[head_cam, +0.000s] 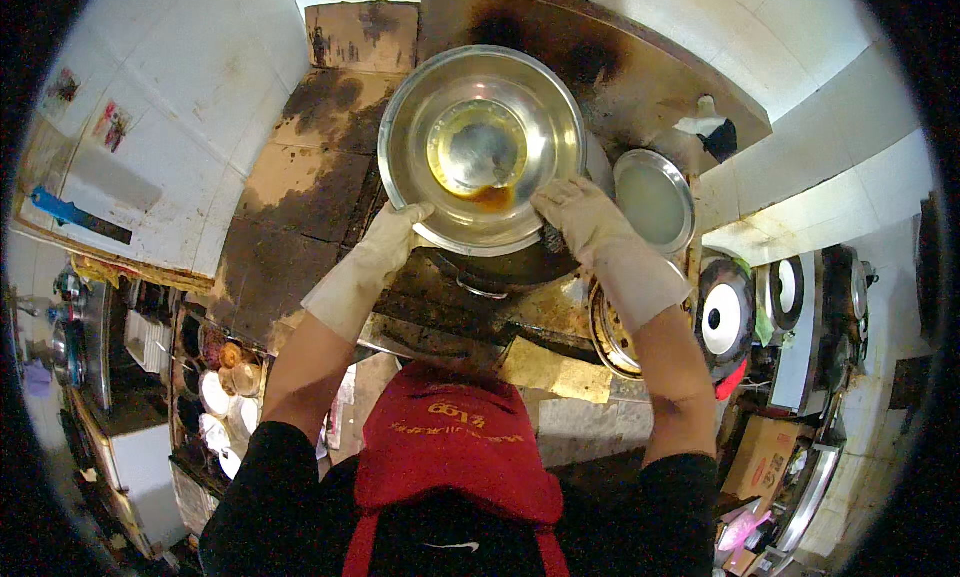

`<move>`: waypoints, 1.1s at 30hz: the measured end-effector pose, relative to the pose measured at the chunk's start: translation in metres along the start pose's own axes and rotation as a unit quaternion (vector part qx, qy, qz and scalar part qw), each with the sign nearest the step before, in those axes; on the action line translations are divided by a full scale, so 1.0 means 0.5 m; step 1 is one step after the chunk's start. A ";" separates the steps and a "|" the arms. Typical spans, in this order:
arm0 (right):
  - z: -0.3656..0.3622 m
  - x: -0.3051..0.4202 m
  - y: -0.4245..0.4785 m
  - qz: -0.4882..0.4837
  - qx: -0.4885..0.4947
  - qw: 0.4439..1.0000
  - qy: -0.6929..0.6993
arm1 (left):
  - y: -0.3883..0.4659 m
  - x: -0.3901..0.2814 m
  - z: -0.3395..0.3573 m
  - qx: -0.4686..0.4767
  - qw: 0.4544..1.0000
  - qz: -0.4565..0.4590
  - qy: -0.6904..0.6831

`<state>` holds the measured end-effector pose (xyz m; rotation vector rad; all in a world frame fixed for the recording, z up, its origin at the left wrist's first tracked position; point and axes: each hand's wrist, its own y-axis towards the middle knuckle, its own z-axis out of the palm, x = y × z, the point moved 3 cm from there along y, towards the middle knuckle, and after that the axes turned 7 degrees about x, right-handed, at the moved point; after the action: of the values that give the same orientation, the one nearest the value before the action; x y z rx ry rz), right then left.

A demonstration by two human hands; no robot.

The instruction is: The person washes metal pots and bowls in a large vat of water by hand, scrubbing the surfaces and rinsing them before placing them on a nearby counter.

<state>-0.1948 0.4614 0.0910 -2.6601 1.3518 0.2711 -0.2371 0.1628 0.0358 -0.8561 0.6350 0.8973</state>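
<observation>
A wide stainless steel basin is before me, with a shallow yellowish liquid and a brown patch in its bottom. My left hand, in a pale rubber glove, grips the near left part of its rim, thumb on top. On the near right side my right hand, gloved the same way, holds the rim with the fingers over the inner wall. Beneath the basin a dark pot or wok with a metal loop handle partly shows; the basin hides most of it.
A metal bowl of cloudy liquid stands right of the basin. Nearer me is a round metal pan, partly behind my right arm. Stained cardboard covers the surface at left. A folded yellowish cloth or card lies at the near edge.
</observation>
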 end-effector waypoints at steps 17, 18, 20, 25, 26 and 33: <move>0.060 0.124 0.101 0.117 0.078 0.958 0.248 | -0.044 0.061 0.033 -0.086 0.993 0.058 0.063; 0.052 0.099 0.090 0.113 0.070 0.956 0.262 | -0.037 0.086 -0.005 -0.090 0.991 0.074 0.072; 0.050 -0.005 0.063 0.175 0.019 0.963 0.203 | -0.057 0.088 0.000 -0.049 0.991 0.030 0.123; -0.022 -0.102 0.106 0.117 -0.178 0.973 -0.086 | -0.116 0.054 0.115 -0.076 0.995 0.053 0.040; 0.006 -0.082 0.105 0.177 -0.127 0.976 -0.022 | -0.096 0.067 0.100 -0.073 0.996 0.035 0.028; 0.016 0.001 0.113 0.185 0.119 0.961 0.167 | -0.059 0.109 -0.001 -0.109 0.993 0.029 0.034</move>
<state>-0.2412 0.4296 0.0806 -2.3107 1.8486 -0.3032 -0.1851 0.1742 0.0038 -1.0710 0.6317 1.0066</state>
